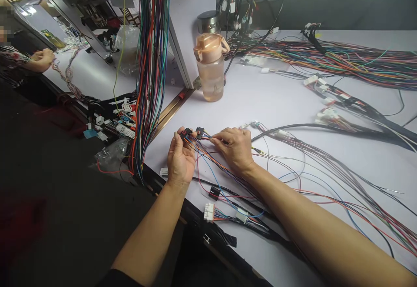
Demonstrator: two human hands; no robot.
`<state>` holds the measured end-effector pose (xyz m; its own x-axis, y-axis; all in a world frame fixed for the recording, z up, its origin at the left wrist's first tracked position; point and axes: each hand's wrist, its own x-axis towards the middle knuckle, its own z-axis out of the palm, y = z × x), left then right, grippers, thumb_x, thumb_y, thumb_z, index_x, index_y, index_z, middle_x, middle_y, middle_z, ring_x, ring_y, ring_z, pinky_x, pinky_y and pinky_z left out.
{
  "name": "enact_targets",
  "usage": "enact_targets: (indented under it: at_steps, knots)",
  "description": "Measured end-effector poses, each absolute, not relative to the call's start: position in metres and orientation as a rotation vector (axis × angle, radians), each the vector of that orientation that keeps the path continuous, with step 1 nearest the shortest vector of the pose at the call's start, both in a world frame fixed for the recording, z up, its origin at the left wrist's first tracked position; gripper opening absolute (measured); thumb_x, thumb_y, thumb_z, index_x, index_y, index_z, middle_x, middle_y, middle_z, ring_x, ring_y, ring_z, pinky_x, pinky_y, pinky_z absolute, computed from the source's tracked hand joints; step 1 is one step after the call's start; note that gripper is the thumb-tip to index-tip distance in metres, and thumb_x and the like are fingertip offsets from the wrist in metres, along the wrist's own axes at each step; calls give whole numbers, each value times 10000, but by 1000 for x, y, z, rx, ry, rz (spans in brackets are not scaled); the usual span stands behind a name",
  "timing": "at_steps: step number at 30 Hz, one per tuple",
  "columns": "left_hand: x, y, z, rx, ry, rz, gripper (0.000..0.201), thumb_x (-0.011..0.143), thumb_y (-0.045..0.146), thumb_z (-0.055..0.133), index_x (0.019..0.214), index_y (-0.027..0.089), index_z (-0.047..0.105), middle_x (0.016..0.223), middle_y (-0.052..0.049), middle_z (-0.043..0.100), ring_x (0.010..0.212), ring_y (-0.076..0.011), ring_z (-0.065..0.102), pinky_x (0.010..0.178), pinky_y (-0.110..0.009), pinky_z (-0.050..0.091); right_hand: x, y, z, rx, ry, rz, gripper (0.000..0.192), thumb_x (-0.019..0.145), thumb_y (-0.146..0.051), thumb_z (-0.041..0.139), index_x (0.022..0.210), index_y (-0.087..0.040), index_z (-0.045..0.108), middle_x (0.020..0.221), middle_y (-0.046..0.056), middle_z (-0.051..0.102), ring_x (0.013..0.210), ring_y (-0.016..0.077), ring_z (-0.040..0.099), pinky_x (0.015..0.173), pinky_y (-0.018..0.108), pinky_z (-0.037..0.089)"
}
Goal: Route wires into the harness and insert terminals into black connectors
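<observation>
Currently left hand (181, 160) is part-curled, gripping a black connector (186, 134) over the table's (276, 100) left side, right hand (235, 150) pinches thin wires (207, 136) by a second connector (200, 133); both likely light, hard, limp-wired, best held by the body.

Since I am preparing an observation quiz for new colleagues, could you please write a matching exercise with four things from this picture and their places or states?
Column one:
1. Bare left hand
2. Bare right hand
3. Translucent plastic bottle with a peach lid
4. White rectangular plastic connector with an orange edge

Column two:
A. Pinching thin coloured wires
B. Lying near the table's front edge
C. Holding a small black plastic connector
D. Standing upright on the white table

Right pairs: 1-C, 2-A, 3-D, 4-B.
</observation>
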<state>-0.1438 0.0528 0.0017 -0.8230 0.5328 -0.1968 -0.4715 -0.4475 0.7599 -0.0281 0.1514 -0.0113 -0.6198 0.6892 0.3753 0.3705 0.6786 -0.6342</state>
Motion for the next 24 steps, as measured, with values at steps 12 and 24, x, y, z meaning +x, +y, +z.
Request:
enact_targets:
  at_steps: [12, 24]
  knots:
    - [-145, 56, 4, 28, 1187, 2254, 168, 908, 310, 582, 885, 187, 693, 853, -6, 723, 767, -87, 691, 835, -213, 534, -29, 150, -10, -804, -2266, 668, 165, 908, -385, 636, 822, -280, 732, 860, -18, 708, 836, 161, 564, 802, 352, 207]
    - [-148, 56, 1, 95, 1196, 2247, 171, 893, 345, 601, 882, 202, 692, 883, -9, 727, 806, -80, 686, 888, -217, 517, -29, 150, -10, -761, -2283, 678, 172, 923, -388, 614, 847, -285, 729, 873, -19, 698, 822, 151, 566, 781, 344, 208]
